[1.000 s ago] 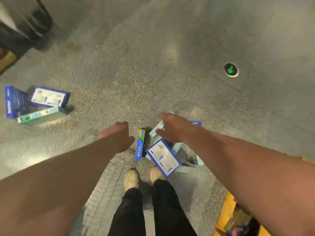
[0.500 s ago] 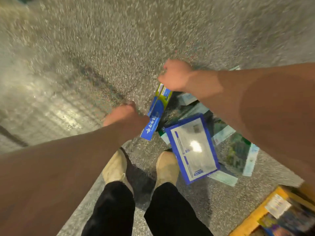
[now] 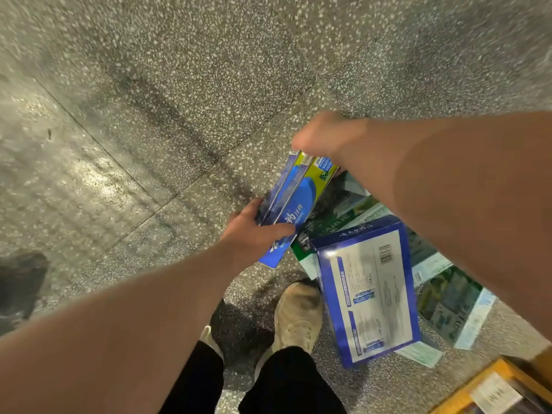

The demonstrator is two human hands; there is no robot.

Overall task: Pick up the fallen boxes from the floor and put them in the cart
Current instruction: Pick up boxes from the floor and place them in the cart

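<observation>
A long blue and yellow box (image 3: 294, 201) is held between both hands above the speckled floor. My left hand (image 3: 254, 234) grips its lower end, thumb across the front. My right hand (image 3: 325, 135) closes on its upper end. Just right of it lies a pile of fallen boxes: a large blue-edged white box (image 3: 370, 291) on top, a green box (image 3: 331, 222) under it, and pale teal boxes (image 3: 457, 306) beyond. The cart's yellow corner (image 3: 490, 389), with goods inside, shows at the bottom right.
My two beige shoes (image 3: 298, 318) stand on the grey terrazzo floor (image 3: 179, 100) just left of the pile. A dark blurred shape (image 3: 21, 282) sits at the left edge. Bare floor stretches ahead and to the left.
The view has dropped closer to the floor. Both hands have closed on the long blue and yellow box and raised it slightly; earlier it lay flat beside the pile.
</observation>
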